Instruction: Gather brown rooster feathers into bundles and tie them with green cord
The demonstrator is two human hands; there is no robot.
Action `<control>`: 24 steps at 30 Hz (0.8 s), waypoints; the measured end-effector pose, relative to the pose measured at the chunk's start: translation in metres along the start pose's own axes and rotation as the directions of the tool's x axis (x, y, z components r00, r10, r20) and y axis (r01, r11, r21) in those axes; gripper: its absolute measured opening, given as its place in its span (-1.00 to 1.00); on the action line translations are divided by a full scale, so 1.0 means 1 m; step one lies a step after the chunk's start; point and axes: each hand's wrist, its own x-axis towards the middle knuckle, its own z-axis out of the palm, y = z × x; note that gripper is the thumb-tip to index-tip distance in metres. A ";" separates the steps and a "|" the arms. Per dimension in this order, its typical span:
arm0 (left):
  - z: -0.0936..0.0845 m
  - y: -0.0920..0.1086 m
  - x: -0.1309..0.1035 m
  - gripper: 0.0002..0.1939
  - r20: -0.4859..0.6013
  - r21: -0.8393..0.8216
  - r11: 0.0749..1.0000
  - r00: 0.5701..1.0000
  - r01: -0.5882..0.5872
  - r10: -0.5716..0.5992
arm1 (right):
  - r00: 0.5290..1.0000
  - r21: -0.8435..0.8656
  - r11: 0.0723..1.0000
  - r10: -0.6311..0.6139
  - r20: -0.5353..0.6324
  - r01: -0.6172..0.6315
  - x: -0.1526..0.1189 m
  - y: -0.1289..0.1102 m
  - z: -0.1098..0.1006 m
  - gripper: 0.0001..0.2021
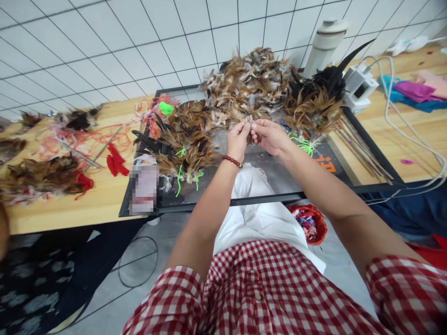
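My left hand (238,139), with a beaded bracelet at the wrist, and my right hand (270,136) meet over the black-framed tray (244,201). Both are closed in a pinch, fingertips almost touching, on a few small feathers (249,119); how many is hidden by the fingers. Just beyond them rises a large heap of loose brown feathers (249,81). To the left lie feather bunches (190,139) tied with green string (179,181). Brown and black feathers (316,104) with more green string (303,145) sit to the right.
A white bottle (323,49) and a white charger (359,86) with cables stand at the back right. Thin sticks (365,149) lie inside the tray's right side. Red string (116,160) and more feathers (42,174) are on the left table. A red basket (316,237) sits below; someone sits at left.
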 end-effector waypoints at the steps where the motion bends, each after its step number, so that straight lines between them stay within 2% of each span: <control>1: 0.002 0.001 -0.002 -0.73 -0.006 -0.006 1.000 1.000 0.009 -0.009 | 1.000 0.015 1.000 0.001 -0.029 -0.001 -0.001 0.000 0.003 -0.78; 6: 0.007 -0.003 -0.007 -0.70 -0.043 -0.019 1.000 0.999 -0.011 0.011 | 0.978 0.017 0.997 -0.066 -0.199 0.071 -0.005 0.006 0.018 -0.76; 9: 0.005 -0.009 -0.003 -0.67 -0.046 -0.026 1.000 0.999 -0.006 0.005 | 0.967 -0.036 0.993 -0.115 -0.226 0.109 -0.002 0.014 0.019 -0.75; 13: -0.003 -0.013 0.007 -0.71 -0.078 -0.044 0.999 0.997 -0.008 0.005 | 0.963 -0.187 0.959 -0.240 -0.120 0.215 0.007 0.022 0.009 -0.59; 15: -0.006 -0.013 0.011 -0.76 -0.097 -0.057 0.998 0.995 -0.033 0.027 | 0.936 -0.255 0.912 -0.346 -0.064 0.320 0.011 0.021 0.002 -0.50; 18: -0.009 -0.013 0.014 -0.79 -0.069 -0.026 0.998 0.996 -0.055 0.053 | 0.888 -0.323 0.842 -0.459 -0.012 0.431 0.016 0.015 -0.009 -0.48; 21: -0.009 -0.012 0.013 -0.74 0.008 0.038 0.998 0.999 -0.044 0.043 | 0.882 -0.362 0.821 -0.470 0.007 0.441 0.017 0.009 -0.014 -0.45; 24: -0.007 -0.011 0.008 -0.64 0.079 0.068 0.997 0.996 -0.044 0.039 | 0.903 -0.342 0.841 -0.426 0.062 0.420 0.016 0.007 -0.016 -0.39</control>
